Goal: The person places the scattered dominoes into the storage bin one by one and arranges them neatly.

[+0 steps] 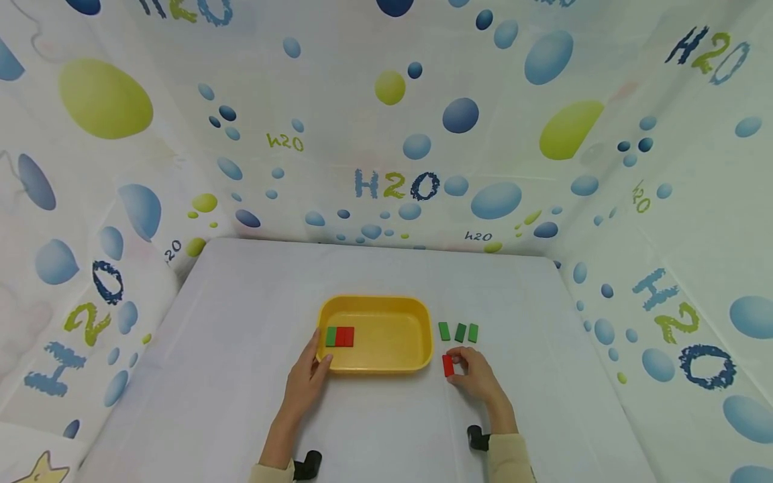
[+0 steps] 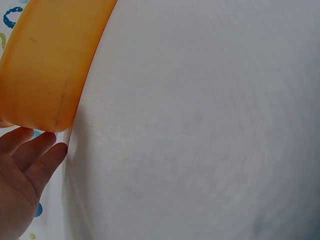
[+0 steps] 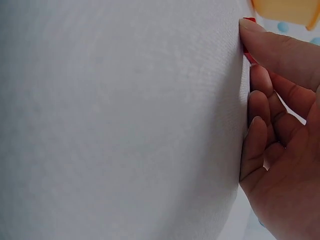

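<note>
W/ R hand (image 1: 477, 377) pinching the red block (image 1: 447, 365) just R of the tray (image 1: 386, 342), L hand (image 1: 305, 381) relaxed against its edge, I fear too wide a lift may bump the loose green blocks (image 1: 461, 333) nearby.

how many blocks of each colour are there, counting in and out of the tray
Green blocks: 4 (1 in the yellow tray, 3 outside it)
Red blocks: 3 (2 in the tray, 1 in the right hand)
Total: 7 blocks
</note>
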Tool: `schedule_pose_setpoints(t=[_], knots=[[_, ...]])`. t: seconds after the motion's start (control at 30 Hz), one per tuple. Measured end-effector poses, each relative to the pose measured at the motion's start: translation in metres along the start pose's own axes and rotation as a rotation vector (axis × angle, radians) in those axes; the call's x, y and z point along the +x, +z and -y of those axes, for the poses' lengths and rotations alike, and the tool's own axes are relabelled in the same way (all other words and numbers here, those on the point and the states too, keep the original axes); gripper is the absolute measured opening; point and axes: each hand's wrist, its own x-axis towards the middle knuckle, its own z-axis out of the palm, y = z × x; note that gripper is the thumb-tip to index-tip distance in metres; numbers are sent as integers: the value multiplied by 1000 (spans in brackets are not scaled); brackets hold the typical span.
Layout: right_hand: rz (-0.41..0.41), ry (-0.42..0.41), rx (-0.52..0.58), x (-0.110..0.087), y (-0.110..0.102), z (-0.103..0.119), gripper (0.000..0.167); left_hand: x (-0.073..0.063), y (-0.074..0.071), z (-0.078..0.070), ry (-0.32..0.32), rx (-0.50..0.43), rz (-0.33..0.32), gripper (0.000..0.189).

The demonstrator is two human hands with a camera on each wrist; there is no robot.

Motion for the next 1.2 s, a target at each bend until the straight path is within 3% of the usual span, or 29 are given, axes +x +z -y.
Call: schedule_pose_setpoints(t=[0.43,0.8,1.2], knots=[[-37,27,12,-4,-3,0,42,-1,-2,-2,0,-18,1,64],[-102,48,112,-7,-12,0,50,0,-2,-2,-3,-10,0,65],[-262,-22,180,1,-34,27,50,0,-1,0,-2,-6,-1,65]])
